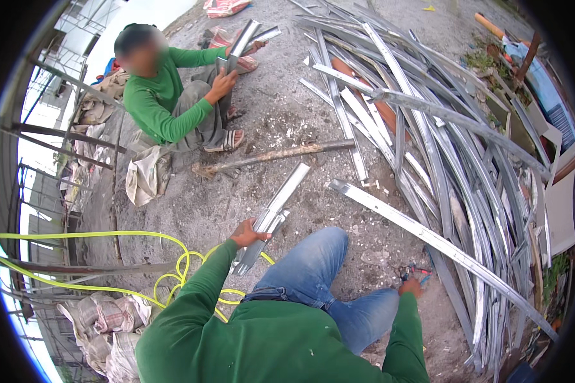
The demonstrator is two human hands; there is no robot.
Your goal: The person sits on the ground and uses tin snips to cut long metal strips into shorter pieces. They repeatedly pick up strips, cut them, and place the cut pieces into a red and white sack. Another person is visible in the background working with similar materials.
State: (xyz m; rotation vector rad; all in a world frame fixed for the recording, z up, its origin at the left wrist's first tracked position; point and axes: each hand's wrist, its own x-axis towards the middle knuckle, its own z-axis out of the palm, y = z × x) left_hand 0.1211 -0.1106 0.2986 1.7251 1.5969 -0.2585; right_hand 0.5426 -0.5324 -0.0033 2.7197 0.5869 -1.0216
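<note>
Metal channels [286, 191] — in left hand [247, 234], jutting forward.

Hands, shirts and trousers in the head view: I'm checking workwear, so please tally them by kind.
Wearer's hands: 2 (left hand, right hand)
Co-worker's hands: 2
Green shirts: 2
Blue jeans: 1
Grey trousers: 1
Total: 8

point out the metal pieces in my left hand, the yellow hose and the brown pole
Metal pieces [282, 196]: head view, upper part of the longest piece.
Yellow hose [108, 233]: head view, on its upper strand.
Brown pole [281, 156]: head view, middle of its shaft.
</note>
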